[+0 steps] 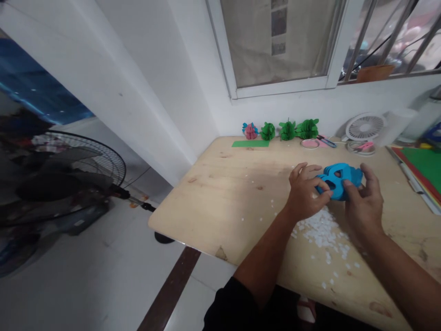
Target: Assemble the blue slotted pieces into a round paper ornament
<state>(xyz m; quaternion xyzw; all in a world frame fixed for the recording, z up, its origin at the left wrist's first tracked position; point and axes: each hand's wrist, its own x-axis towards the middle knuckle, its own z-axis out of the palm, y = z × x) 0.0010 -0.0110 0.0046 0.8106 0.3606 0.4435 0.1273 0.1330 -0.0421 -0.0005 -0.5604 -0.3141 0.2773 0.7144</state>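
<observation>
Both hands hold a blue layered paper cutout (339,180) above the right part of the wooden table (213,193). It has rounded lobes and openings cut through it. The fingers of my left hand (306,191) pinch its left end, near one of the holes. My right hand (365,202) grips the other end, thumb on the front face and fingers behind. Beneath the hands lies a scatter of small white paper bits (322,230).
Along the wall stand several green folded-paper shapes (287,130) and a pink-and-blue one (251,131). A green paper strip (250,144), a utility knife (326,141) and a small white fan (365,126) are at the back. Coloured sheets (423,168) lie far right. A floor fan (69,184) stands left.
</observation>
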